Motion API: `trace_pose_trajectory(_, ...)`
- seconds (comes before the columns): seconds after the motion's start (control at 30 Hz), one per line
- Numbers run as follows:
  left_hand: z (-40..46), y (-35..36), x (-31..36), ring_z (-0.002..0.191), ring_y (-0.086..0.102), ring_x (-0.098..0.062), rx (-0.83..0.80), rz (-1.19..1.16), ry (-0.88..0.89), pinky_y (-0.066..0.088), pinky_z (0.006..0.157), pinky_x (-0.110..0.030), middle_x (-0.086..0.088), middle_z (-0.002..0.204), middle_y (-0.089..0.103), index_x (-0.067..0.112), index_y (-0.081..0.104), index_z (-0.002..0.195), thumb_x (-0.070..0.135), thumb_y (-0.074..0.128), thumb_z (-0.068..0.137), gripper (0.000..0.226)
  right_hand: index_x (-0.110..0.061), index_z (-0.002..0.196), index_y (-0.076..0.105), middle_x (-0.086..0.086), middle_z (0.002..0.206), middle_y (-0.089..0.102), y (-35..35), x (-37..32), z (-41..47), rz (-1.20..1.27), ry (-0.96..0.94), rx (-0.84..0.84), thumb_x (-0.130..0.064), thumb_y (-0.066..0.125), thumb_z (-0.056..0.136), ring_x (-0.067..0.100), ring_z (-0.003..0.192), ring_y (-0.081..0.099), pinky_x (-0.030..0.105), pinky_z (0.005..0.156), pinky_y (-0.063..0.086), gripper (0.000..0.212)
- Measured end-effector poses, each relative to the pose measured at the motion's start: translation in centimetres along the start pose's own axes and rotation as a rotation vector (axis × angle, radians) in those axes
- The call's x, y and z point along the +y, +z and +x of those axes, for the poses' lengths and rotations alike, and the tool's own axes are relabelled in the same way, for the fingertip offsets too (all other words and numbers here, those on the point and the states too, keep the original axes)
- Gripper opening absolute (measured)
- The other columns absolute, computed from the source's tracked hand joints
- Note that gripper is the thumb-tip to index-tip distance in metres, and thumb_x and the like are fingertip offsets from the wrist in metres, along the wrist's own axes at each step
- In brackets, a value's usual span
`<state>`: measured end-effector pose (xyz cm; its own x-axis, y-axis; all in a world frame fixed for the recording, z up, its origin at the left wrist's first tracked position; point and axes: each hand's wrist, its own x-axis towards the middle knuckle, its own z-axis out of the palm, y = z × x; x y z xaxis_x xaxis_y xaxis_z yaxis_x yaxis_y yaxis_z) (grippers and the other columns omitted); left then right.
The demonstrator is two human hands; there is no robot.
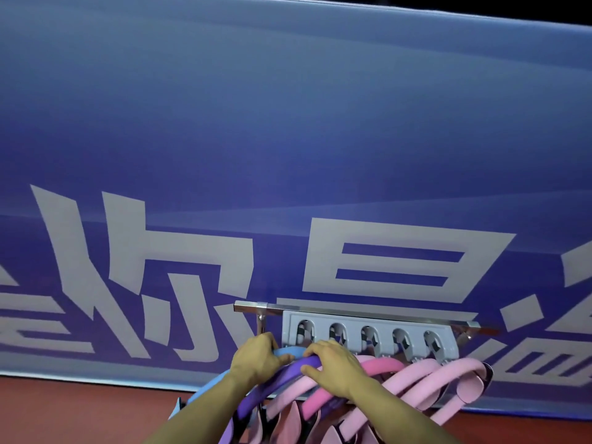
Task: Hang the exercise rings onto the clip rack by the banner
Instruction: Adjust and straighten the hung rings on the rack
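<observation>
- Left hand (256,357) grips light-blue foam ring (286,351); right hand (333,363) grips purple foam ring (288,368).
- Grey five-slot plastic clip rack (368,339) sits at 12 o'clock, just above both; ring tops run 9-to-3, parallel to it.

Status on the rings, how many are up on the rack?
Done: pink rings hang below the grey clip rack; exact count unclear. In hand: left hand grips the blue ring, right hand rests on the purple ring. Left: seating those two.

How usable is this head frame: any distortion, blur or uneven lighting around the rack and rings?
Head view: wide-angle bends the banner edge; light is dim and uneven; clip rack and purple ring are soft but readable, held by left hand and right hand.
</observation>
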<state>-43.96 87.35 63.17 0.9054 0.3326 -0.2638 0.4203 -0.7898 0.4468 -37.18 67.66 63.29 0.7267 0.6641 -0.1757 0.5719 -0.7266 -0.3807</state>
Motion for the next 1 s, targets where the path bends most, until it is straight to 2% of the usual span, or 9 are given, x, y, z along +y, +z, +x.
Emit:
trace_pose_trajectory(0.17,-1.3,1.6,0.8,0.080,0.059,-0.021,0.068,-0.100,-0.044,0.049,0.071,-0.034,0.005,0.087,0.062,0.023,0.053,0.090,0.065,0.060,0.081,0.043,-0.031,0.124,0.060,-0.010,0.123,0.060,0.2,0.3,-0.2,0.003,-0.026,0.011,-0.053,0.056,0.091,0.015,0.121,0.047,0.031,0.102,0.039,0.040)
trace_pose_trajectory(0.33,-2.3,2.8,-0.3,0.078,0.058,-0.016,0.066,-0.256,-0.040,0.046,0.070,-0.034,0.009,0.081,0.062,0.027,0.047,0.087,0.067,0.055,0.085,0.041,-0.031,0.125,0.060,-0.011,0.125,0.059,0.4,0.4,-0.5,0.000,-0.046,0.025,-0.052,0.054,0.092,0.014,0.122,0.046,0.031,0.103,0.038,0.039)
trace_pose_trajectory(0.63,-1.8,2.7,-0.6,0.080,0.057,-0.017,0.098,-0.180,0.020,0.043,0.067,-0.032,0.005,0.085,0.063,0.026,0.048,0.088,0.068,0.053,0.084,0.042,-0.031,0.126,0.060,-0.010,0.124,0.059,0.1,0.8,-0.1,0.006,-0.076,0.007,-0.053,0.053,0.093,0.015,0.121,0.046,0.031,0.103,0.038,0.040)
trace_pose_trajectory(0.73,-1.7,3.0,-0.9,0.089,0.057,-0.012,0.150,-0.182,0.109,0.046,0.078,-0.031,0.014,0.096,0.060,0.031,0.051,0.094,0.067,0.053,0.082,0.039,-0.032,0.128,0.058,-0.012,0.126,0.056,0.1,1.5,-0.3,0.033,-0.101,0.004,-0.050,0.055,0.093,0.013,0.122,0.046,0.029,0.103,0.038,0.039)
trace_pose_trajectory(0.83,-1.4,3.5,-1.2,0.098,0.054,-0.010,0.273,-0.078,0.282,0.044,0.086,-0.029,0.017,0.104,0.055,0.032,0.057,0.107,0.064,0.053,0.085,0.039,-0.031,0.129,0.058,-0.014,0.128,0.055,-0.1,2.5,-0.5,0.057,-0.129,0.012,-0.043,0.056,0.094,0.010,0.124,0.045,0.027,0.103,0.038,0.037)
trace_pose_trajectory(0.93,-1.4,4.3,-0.7,0.091,0.052,-0.013,0.352,0.090,0.481,0.044,0.080,-0.029,0.014,0.099,0.055,0.032,0.062,0.108,0.061,0.055,0.087,0.036,-0.031,0.128,0.058,-0.014,0.127,0.055,-0.4,3.1,-0.3,0.009,-0.145,0.025,-0.044,0.055,0.095,0.011,0.123,0.046,0.027,0.103,0.039,0.036)
trace_pose_trajectory(1.0,-1.6,5.1,0.1,0.084,0.051,-0.014,0.367,0.193,0.554,0.047,0.073,-0.030,0.013,0.092,0.056,0.032,0.064,0.104,0.060,0.059,0.084,0.034,-0.032,0.131,0.057,-0.012,0.127,0.054,-0.5,3.1,-0.1,-0.037,-0.171,0.009,-0.044,0.053,0.097,0.012,0.122,0.045,0.029,0.103,0.039,0.037)
